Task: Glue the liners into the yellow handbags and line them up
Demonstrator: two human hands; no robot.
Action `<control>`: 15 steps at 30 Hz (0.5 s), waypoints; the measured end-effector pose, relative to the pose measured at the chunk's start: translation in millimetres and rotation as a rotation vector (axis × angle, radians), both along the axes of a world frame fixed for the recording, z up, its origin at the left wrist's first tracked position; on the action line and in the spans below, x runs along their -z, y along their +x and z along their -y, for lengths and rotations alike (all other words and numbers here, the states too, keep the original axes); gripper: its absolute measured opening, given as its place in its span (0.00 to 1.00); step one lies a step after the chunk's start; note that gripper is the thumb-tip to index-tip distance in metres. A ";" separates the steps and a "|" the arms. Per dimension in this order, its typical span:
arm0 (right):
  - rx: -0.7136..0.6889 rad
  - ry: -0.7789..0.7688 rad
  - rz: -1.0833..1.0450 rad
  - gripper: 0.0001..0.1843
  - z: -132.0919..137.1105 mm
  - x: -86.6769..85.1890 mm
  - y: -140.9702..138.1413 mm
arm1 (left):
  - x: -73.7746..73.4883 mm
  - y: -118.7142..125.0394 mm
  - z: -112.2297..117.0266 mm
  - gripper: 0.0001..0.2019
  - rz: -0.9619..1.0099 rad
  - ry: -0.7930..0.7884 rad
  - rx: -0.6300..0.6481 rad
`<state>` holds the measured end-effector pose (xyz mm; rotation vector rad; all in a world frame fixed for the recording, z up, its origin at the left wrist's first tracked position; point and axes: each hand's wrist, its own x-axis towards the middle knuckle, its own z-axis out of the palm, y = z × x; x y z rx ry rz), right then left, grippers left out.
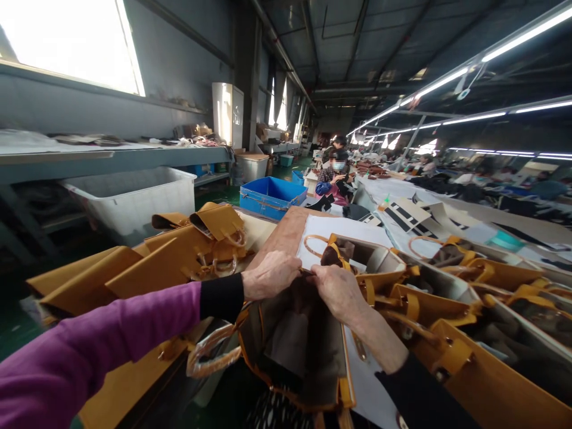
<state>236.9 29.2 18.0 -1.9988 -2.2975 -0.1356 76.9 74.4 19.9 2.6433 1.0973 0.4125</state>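
An open handbag [299,351] with a dark lining and mustard-yellow trim is tilted toward me at the table's near edge. My left hand [272,275] has its fingers closed on the far rim of the bag. Close beside it, my right hand [339,291] pinches the same rim, thumb and fingers together. What exactly lies between the fingertips is hidden. A wrapped loop handle [214,351] hangs off the bag's left side, below my left wrist.
Several yellow bags [447,310] stand in rows on the right. Folded yellow pieces [134,268] are piled on the left. Beyond are a white bin [138,190], a blue crate [272,205], and a seated person [337,179] near the table's far part.
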 end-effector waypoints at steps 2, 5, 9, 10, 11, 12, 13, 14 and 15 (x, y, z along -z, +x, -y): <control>-0.010 0.004 0.033 0.13 -1.5 -1.0 -2.4 | 2.4 1.2 -3.5 0.11 -0.026 0.016 0.003; -0.031 0.003 0.057 0.13 -3.4 -2.6 -3.1 | 6.0 3.8 -8.1 0.11 -0.053 0.036 0.008; -0.042 0.004 0.064 0.14 -5.6 -1.9 -1.8 | 7.6 6.6 -11.1 0.13 -0.106 0.075 0.019; -0.045 0.006 0.065 0.15 -6.0 -1.4 -1.5 | 7.2 7.1 -11.5 0.13 -0.123 0.085 0.024; -0.048 0.008 0.065 0.15 -6.4 -1.0 -1.4 | 6.6 7.4 -11.8 0.13 -0.137 0.093 0.031; -0.052 0.010 0.065 0.15 -6.6 -0.7 -1.5 | 5.8 7.5 -12.3 0.14 -0.148 0.101 0.039; -0.056 0.012 0.064 0.15 -6.8 -0.8 -1.7 | 5.0 7.2 -12.7 0.14 -0.154 0.106 0.050; -0.060 0.013 0.062 0.16 -6.9 -1.1 -1.9 | 4.3 6.6 -13.1 0.14 -0.153 0.110 0.061; -0.065 0.014 0.059 0.16 -6.7 -1.8 -2.1 | 3.6 5.7 -13.5 0.14 -0.145 0.109 0.071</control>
